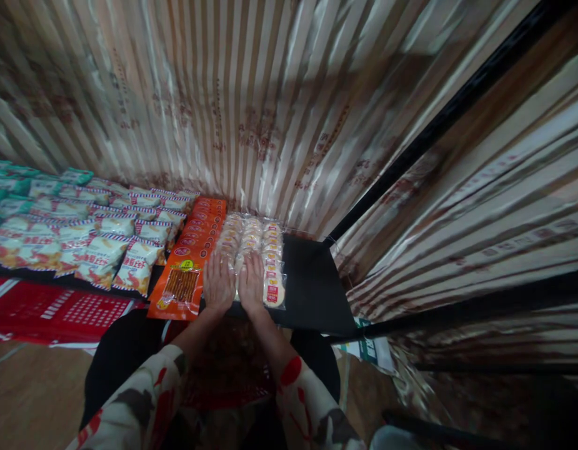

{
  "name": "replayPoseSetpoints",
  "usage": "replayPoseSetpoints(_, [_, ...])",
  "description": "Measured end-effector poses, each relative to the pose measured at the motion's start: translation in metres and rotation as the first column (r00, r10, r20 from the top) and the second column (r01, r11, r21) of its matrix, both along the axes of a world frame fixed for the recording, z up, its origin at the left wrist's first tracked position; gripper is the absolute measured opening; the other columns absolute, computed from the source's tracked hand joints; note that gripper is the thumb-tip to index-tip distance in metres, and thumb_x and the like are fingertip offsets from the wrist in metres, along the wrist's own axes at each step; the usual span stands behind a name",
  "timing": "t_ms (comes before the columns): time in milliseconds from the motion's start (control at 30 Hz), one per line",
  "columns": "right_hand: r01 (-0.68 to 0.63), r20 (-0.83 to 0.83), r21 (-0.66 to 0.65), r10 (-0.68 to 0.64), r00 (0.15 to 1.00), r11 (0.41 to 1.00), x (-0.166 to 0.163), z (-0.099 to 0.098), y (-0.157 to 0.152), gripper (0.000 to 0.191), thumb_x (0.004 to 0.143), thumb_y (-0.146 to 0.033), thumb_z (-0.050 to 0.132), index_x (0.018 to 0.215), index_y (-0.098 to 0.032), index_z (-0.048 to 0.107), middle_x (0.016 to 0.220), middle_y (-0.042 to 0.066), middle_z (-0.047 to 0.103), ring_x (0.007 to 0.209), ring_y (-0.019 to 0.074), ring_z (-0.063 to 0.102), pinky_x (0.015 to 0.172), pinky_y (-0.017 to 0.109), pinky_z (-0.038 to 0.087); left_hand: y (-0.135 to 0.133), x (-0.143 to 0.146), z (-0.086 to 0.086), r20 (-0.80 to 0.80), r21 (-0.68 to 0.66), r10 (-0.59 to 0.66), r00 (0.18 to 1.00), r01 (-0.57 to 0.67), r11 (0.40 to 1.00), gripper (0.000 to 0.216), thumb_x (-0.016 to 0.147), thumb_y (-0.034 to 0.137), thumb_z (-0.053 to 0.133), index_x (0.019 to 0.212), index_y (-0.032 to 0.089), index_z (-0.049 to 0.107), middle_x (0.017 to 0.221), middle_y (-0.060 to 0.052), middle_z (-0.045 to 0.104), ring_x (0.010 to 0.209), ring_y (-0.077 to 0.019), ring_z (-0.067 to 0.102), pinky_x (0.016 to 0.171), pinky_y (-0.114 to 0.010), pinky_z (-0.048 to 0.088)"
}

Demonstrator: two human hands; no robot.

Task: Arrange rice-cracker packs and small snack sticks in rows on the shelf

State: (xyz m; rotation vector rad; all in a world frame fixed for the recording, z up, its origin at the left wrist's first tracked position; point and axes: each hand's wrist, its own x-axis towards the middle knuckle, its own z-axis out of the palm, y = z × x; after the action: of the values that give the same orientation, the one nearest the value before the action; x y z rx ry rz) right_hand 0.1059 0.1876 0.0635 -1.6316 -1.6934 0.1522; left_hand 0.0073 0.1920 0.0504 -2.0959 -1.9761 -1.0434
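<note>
Both hands flat on the clear biscuit packs (251,247), centre of frame, on the black shelf (312,294).

Packs run in rows with their long axis going away from the person, toward the striped curtain (251,100). Left hand (218,281) and right hand (251,284) lie side by side on the near ends, fingers extended and pressed down, nothing gripped; the rows extend straight ahead of the fingertips, both hands equally near. Orange sausage packs (188,269) sit just left; white snack bags (101,250) further left. Red basket (232,375) sits below the wrists.
</note>
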Motion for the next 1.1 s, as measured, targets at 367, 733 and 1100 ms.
replayPoseSetpoints(367, [0.323, 0.106, -0.136, -0.311, 0.945, 0.936, 0.049, 0.006, -0.028, 0.051, 0.093, -0.032, 0.022, 0.133, -0.012, 0.047, 0.150, 0.012, 0.030, 0.141, 0.0240, 0.016, 0.111, 0.043, 0.024, -0.027, 0.009, 0.017, -0.145, 0.005, -0.150, 0.978, 0.152, 0.988, 0.047, 0.090, 0.028, 0.039, 0.134, 0.012, 0.045, 0.147, -0.015, 0.036, 0.140, -0.0270, 0.023, 0.114, -0.048, 0.022])
replayPoseSetpoints(733, [0.260, 0.039, -0.141, -0.257, 0.966, 0.955, 0.065, -0.029, -0.030, 0.057, 0.092, -0.033, 0.022, 0.134, -0.002, 0.042, 0.149, 0.021, 0.027, 0.140, 0.0271, 0.018, 0.110, 0.045, 0.024, -0.037, 0.016, 0.006, -0.187, -0.043, -0.201, 0.962, 0.197, 0.980, 0.053, 0.090, 0.035, 0.042, 0.138, 0.015, 0.041, 0.150, -0.015, 0.029, 0.141, -0.0295, 0.021, 0.113, -0.049, 0.022])
replayPoseSetpoints(1100, [0.238, 0.108, -0.173, -0.221, 0.969, 0.956, 0.066, -0.029, -0.029, 0.056, 0.093, -0.033, 0.020, 0.137, -0.005, 0.039, 0.149, 0.018, 0.030, 0.140, 0.0238, 0.021, 0.110, 0.042, 0.026, -0.036, 0.016, 0.004, -0.184, -0.033, -0.211, 0.960, 0.208, 0.977, 0.052, 0.090, 0.032, 0.042, 0.138, 0.013, 0.041, 0.150, -0.016, 0.028, 0.142, -0.0285, 0.017, 0.114, -0.049, 0.022])
